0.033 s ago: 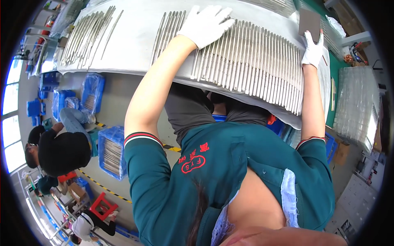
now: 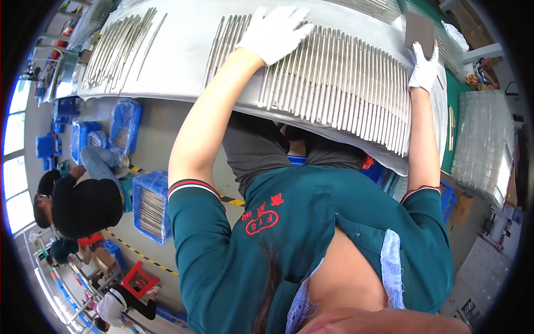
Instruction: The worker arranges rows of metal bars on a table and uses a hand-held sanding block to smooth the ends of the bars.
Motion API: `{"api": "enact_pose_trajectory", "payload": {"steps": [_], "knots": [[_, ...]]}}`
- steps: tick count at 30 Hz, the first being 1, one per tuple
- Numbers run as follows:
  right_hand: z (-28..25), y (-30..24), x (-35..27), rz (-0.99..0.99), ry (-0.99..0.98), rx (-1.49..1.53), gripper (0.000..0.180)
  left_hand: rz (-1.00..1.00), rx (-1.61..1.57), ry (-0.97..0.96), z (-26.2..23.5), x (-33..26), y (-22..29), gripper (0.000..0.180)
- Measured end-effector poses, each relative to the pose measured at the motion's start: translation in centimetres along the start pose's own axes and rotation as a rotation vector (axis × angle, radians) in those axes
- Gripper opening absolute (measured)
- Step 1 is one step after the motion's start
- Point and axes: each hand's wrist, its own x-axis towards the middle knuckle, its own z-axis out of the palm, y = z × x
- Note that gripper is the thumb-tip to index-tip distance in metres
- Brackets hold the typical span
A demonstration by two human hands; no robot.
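A long row of thin silvery metal rods (image 2: 345, 83) lies side by side on the white-covered table (image 2: 178, 50). My left hand (image 2: 273, 34), in a white glove, rests over the far ends of the rods at the left part of the row. Its fingers are spread and hold nothing; the rods beneath the palm are hidden. Beyond the right end of the row, my gloved right hand (image 2: 424, 71) grips a dark grey-brown flat rectangular piece (image 2: 419, 30) at its near end, thumb and fingers on either side. Two of its fingertips show bare.
More metal rods (image 2: 119, 47) lie loosely at the table's left end. Clear plastic trays (image 2: 481, 145) are stacked at the right, beside a green surface (image 2: 453, 106). A blue crate of rods (image 2: 150, 206) stands on the floor at left, near a seated co-worker (image 2: 86, 200).
My left hand has shifted slightly to the left over the rods. The right hand and the flat piece stay where they were.
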Motion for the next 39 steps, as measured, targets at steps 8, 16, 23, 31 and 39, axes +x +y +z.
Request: {"api": "enact_pose_trajectory", "payload": {"steps": [8,16,23,31,39], "knots": [[-0.5,1.2,0.7,-0.031,-0.01,-0.102,0.081,-0.234,0.239,-0.066,-2.5,-5.6,-2.9,0.061],[0.1,-5.0,-1.4,-0.043,-0.193,-0.181,0.076,-0.162,-0.168,-0.027,-9.0,-12.6,5.0,0.074],[2.2,-13.4,-4.8,0.25,-1.405,-0.548,0.071,-0.103,-0.275,0.198,-6.8,-13.3,6.8,0.036],[4.5,-14.1,-9.5,-0.689,-1.223,-0.87,0.08,-0.08,-0.296,0.376,-6.8,-14.3,7.4,0.027],[12.1,-16.1,-13.8,-1.146,-0.985,-0.389,0.052,-0.125,-0.215,0.609,-12.1,-12.1,7.4,0.028]]}}
